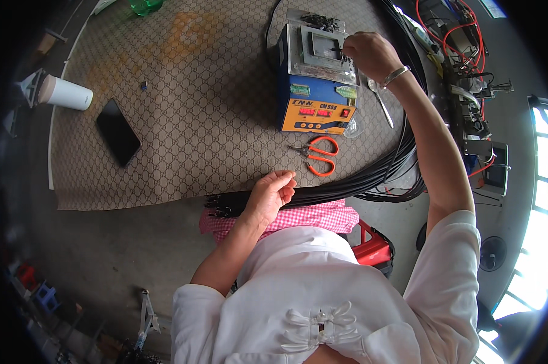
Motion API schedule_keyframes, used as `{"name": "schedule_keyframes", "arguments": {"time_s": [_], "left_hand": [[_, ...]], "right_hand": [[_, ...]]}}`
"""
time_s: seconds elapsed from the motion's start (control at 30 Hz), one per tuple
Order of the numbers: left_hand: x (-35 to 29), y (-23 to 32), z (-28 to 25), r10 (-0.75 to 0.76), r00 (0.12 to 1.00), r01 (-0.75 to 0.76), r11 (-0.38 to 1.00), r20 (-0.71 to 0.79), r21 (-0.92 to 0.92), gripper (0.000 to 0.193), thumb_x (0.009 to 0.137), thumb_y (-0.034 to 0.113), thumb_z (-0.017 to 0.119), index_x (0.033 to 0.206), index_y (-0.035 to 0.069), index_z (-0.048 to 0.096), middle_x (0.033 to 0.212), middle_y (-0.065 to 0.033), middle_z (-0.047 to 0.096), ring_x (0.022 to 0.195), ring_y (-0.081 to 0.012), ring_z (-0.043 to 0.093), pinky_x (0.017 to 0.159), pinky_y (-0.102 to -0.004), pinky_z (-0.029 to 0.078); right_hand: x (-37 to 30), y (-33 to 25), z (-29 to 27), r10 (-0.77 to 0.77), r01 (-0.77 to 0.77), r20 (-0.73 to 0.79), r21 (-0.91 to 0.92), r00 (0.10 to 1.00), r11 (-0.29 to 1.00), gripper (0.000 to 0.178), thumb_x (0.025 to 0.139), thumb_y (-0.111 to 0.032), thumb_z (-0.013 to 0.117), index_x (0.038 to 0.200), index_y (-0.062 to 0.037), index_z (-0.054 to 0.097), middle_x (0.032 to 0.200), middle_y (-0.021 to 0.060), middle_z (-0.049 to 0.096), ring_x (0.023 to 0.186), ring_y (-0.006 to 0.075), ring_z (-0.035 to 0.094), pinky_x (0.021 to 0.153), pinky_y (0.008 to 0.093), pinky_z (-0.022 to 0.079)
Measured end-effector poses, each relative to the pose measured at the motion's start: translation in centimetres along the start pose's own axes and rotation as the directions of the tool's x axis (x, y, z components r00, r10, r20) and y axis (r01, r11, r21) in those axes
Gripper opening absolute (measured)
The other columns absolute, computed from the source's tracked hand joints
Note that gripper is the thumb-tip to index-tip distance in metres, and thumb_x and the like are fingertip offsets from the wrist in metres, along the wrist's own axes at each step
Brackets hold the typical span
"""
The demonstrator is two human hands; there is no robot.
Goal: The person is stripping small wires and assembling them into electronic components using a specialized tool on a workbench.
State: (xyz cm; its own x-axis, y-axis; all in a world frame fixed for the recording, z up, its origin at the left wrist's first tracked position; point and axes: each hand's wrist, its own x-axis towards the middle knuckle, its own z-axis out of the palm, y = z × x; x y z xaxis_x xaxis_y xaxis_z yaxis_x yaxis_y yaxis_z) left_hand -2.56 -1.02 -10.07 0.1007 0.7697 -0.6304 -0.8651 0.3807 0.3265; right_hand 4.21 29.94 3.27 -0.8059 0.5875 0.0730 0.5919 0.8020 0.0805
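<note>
A blue solder pot (286,100) with an orange front panel (316,115) and lit red displays stands on the table. Its metal top has a square well (326,46). At the well's right edge is my right hand (371,56), its fingers curled closed; a small dark piece shows at the fingertips, too little to name. My left hand (273,193) is over the table's front edge, thumb and fingers pinched together; whatever they hold, if anything, is hidden. Just beyond it lie orange-handled scissors (322,164). A thick bundle of black cables (347,189) runs along the front edge beneath my left hand.
Right of the pot lies a metal spoon (382,106). A black phone (118,132) and a white cup (66,93) are on the left of the patterned tabletop (189,133). Dark scraps (320,22) lie behind the well. Red hoses (462,27) hang at the far right.
</note>
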Motion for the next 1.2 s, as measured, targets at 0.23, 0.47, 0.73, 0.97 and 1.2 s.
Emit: {"name": "schedule_keyframes", "arguments": {"time_s": [0.23, 0.47, 0.73, 0.97, 1.2], "left_hand": [[0.1, 0.0, -0.1, 0.002, 1.0, -0.002, 1.0, -0.004, -0.003, 0.012, 0.086, 0.015, 0.053, 0.091, 0.006, 0.058, 0.072, 0.0016, 0.057, 0.061, -0.0066, 0.051, 0.058, -0.021, 0.04], [0.2, -0.1, -0.2, 0.001, 1.0, 0.0, 1.0, 0.007, -0.014, 0.011, 0.086, 0.015, 0.053, 0.09, 0.006, 0.058, 0.072, 0.0013, 0.057, 0.061, -0.007, 0.051, 0.057, -0.0209, 0.041], [0.1, -0.1, -0.1, 0.004, 1.0, -0.004, 1.0, 0.011, -0.006, 0.011, 0.086, 0.016, 0.053, 0.09, 0.007, 0.058, 0.072, 0.0015, 0.056, 0.061, -0.0067, 0.051, 0.058, -0.0208, 0.041], [-0.8, 0.4, 1.1, 0.002, 1.0, -0.002, 1.0, 0.014, 0.025, 0.011, 0.086, 0.015, 0.052, 0.091, 0.007, 0.057, 0.072, 0.0015, 0.056, 0.062, -0.0066, 0.051, 0.058, -0.0212, 0.041], [-1.0, 1.6, 2.8, 0.116, 0.988, -0.117, 0.993, 0.104, 0.001, 0.013, 0.087, 0.015, 0.052, 0.093, 0.005, 0.057, 0.073, 0.0005, 0.056, 0.063, -0.0073, 0.051, 0.06, -0.0212, 0.041]], "right_hand": [[0.1, -0.2, 0.6, 0.0, 0.0, 0.007, 0.009, 1.0, 1.0, 0.019, 0.08, -0.019, 0.05, 0.077, -0.0065, 0.063, 0.077, 0.012, 0.062, 0.072, 0.028, 0.06, 0.066, 0.0388, 0.048], [-0.1, -0.6, 0.9, 0.072, -0.074, 0.022, 0.053, 0.997, 0.996, 0.019, 0.08, -0.019, 0.05, 0.078, -0.0067, 0.064, 0.078, 0.0121, 0.062, 0.073, 0.0272, 0.061, 0.067, 0.0382, 0.048], [-0.8, 0.0, 0.0, 0.023, -0.02, -0.037, 0.088, 0.999, 0.996, 0.019, 0.08, -0.021, 0.051, 0.083, -0.0083, 0.065, 0.078, 0.0111, 0.063, 0.073, 0.0283, 0.061, 0.067, 0.0382, 0.048], [-3.3, -0.2, -1.4, 0.196, -0.169, 0.025, 0.617, 0.98, 0.768, 0.019, 0.079, -0.022, 0.058, 0.084, -0.005, 0.066, 0.061, 0.0063, 0.06, 0.056, 0.0136, 0.057, 0.052, 0.0266, 0.045], [-7.7, -2.4, -2.7, 0.163, -0.31, 0.295, 0.947, 0.942, 0.079, 0.022, 0.086, -0.017, 0.054, 0.092, 0.0022, 0.062, 0.056, -0.0026, 0.048, 0.046, 0.0025, 0.038, 0.042, 0.0175, 0.029]]}}
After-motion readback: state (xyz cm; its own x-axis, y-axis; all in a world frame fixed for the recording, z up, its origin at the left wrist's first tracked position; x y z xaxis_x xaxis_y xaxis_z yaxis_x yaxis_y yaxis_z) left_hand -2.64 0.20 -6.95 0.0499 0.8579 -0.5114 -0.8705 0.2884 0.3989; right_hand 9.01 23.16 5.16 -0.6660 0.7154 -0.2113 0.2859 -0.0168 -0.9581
